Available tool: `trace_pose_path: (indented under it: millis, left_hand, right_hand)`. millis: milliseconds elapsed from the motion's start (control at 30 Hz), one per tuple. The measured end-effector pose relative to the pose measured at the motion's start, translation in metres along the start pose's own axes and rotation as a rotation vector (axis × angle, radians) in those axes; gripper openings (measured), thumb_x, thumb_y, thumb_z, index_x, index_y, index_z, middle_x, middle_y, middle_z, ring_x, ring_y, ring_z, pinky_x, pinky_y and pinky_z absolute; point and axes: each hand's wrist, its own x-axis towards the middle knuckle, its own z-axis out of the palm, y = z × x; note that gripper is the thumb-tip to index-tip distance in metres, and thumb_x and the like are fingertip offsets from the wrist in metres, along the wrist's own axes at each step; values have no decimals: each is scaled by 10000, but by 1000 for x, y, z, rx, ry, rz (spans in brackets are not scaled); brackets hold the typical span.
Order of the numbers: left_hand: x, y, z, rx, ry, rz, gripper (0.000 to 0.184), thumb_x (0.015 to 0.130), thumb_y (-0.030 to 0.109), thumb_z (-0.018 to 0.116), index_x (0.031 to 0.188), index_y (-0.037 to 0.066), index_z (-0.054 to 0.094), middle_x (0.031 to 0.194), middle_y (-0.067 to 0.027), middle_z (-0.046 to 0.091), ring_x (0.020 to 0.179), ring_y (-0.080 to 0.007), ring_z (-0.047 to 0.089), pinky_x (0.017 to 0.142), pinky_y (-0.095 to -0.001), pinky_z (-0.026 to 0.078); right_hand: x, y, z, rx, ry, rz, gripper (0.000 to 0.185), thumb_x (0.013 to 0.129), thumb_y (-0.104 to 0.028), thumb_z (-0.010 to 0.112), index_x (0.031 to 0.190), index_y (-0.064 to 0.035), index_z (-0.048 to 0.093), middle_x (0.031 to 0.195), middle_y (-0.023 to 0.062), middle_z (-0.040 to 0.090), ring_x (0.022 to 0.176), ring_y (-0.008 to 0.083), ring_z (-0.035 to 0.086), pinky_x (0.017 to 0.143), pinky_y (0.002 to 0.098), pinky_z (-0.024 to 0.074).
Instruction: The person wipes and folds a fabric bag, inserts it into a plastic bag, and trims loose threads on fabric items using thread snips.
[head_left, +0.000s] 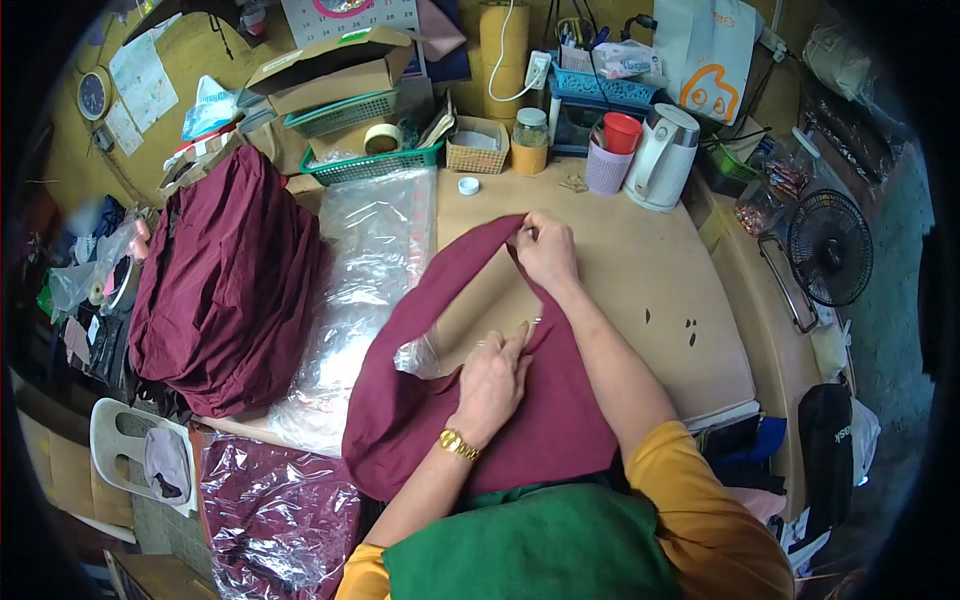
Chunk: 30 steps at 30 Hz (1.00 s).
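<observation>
A maroon cloth piece (560,420) with a long loop-like strap lies over the front of the table and toward my lap. My right hand (548,250) is closed, pinching the top of the loop between thumb and fingers. Lower down, my left hand (490,385), with a gold watch on its wrist, rests over the cloth at the inner edge of the opening. Its fingers are curled together, and a small shiny tip shows by the index finger. What that tip belongs to is hidden in the hand.
A big maroon cloth pile (225,290) and clear plastic bags (375,230) lie to the left. Along the back stand a green basket (370,168), a glass jar (530,140), a lilac cup (608,168) and a white kettle (662,160). A black fan (830,247) stands right.
</observation>
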Motion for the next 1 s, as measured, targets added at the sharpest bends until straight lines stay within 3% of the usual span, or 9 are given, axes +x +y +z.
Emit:
trace_pose_path:
  millis: [100, 200, 267, 333, 433, 600, 800, 867, 1000]
  left_hand:
    - [-8, 11, -24, 219, 147, -18, 452, 862, 94, 617, 1311, 51, 588, 862, -159, 545, 776, -321, 571, 697, -409, 497]
    - [-24, -2, -1, 445, -16, 11, 474, 875, 94, 563, 1349, 68, 563, 890, -119, 542, 804, -275, 590, 688, -381, 505]
    - [-36, -12, 18, 457, -48, 4, 490, 879, 93, 523, 1367, 88, 557, 920, -115, 555, 803, -265, 604, 699, -378, 521]
    - [-36, -15, 18, 350, -83, -15, 508, 879, 78, 511, 1384, 108, 548, 936, -120, 566, 788, -264, 616, 712, -381, 534]
    - [-36, -15, 16, 328, -94, -37, 518, 879, 72, 508, 1393, 119, 548, 938, -120, 573, 771, -264, 621, 715, -391, 536]
    - [-36, -19, 21, 308, -81, -28, 523, 873, 66, 516, 1393, 113, 549, 924, -122, 575, 768, -259, 621, 703, -389, 536]
    - [-34, -9, 13, 342, -83, -75, 551, 846, 57, 542, 1387, 156, 565, 959, -107, 633, 734, -263, 641, 678, -375, 542]
    - [-32, -13, 14, 309, -120, -75, 570, 846, 60, 541, 1403, 181, 550, 977, -117, 640, 740, -268, 648, 673, -385, 548]
    - [-33, -13, 14, 307, -158, -85, 579, 847, 64, 544, 1409, 201, 543, 972, -125, 644, 739, -273, 652, 668, -386, 552]
  right_hand:
    - [17, 20, 16, 209, 10, 289, 78, 803, -74, 622, 792, -4, 655, 837, 216, 669, 821, 395, 652, 756, 478, 499]
    - [-8, 20, 45, -38, -35, 243, 81, 800, -71, 620, 786, -1, 658, 811, 233, 673, 775, 390, 665, 739, 481, 508]
    - [-24, 34, 51, 38, -333, 180, 94, 770, -88, 696, 797, -2, 666, 836, 227, 660, 808, 386, 662, 781, 456, 517]
    - [-20, 22, 37, 40, -302, 126, 151, 757, -138, 777, 753, -31, 671, 835, 139, 630, 816, 316, 628, 747, 388, 489]
    - [-20, -20, -22, -104, -24, -155, 105, 733, -86, 729, 799, -30, 671, 891, 189, 613, 896, 366, 628, 807, 444, 487]
    - [-104, -4, -30, -228, -533, -128, 45, 776, -48, 642, 805, -78, 661, 878, 113, 637, 899, 339, 619, 826, 461, 438]
    - [-71, 16, -5, -364, -339, -111, 116, 842, -174, 699, 796, -81, 648, 893, 105, 631, 884, 313, 621, 848, 458, 415]
    - [-61, 9, -13, -218, -283, -63, 128, 824, -179, 719, 781, -81, 649, 906, 109, 633, 870, 315, 624, 816, 457, 438]
    - [-102, 3, -26, -111, -524, 52, 101, 784, -129, 723, 740, -83, 645, 886, 106, 625, 848, 327, 627, 762, 457, 473]
